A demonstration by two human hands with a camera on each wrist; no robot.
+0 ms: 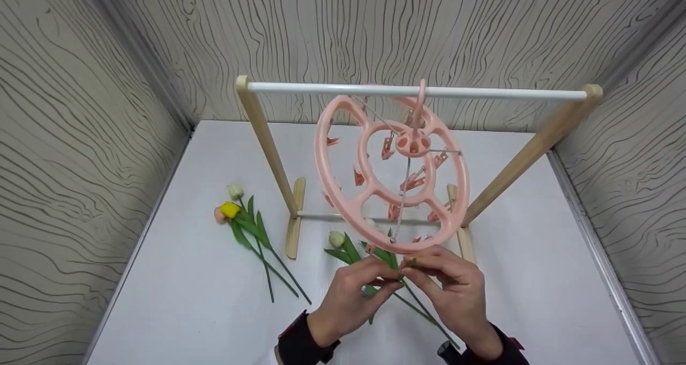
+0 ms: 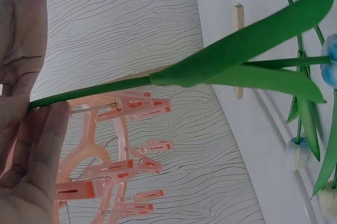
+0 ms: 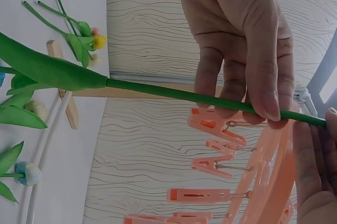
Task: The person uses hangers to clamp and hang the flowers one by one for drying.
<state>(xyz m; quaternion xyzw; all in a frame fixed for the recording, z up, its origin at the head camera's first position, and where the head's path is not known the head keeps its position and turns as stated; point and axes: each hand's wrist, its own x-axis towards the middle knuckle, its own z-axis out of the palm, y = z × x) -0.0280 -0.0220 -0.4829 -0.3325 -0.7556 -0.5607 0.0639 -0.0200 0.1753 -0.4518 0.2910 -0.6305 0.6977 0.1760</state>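
Both hands hold one artificial tulip by its green stem, close under the near rim of the pink clip hanger. My left hand pinches the stem from the left. At the stem's end, the fingers of my right hand grip it. The stem runs down to broad leaves and a blue-and-white bloom, with the flower end hanging low. Several pink clothespins dangle from the hanger beside the fingers.
A white rod on a wooden stand carries the hanger by its hook. Three tulips, one with a yellow bloom, lie left of the stand. More tulips, including a white bloom, lie on the white table below the hands.
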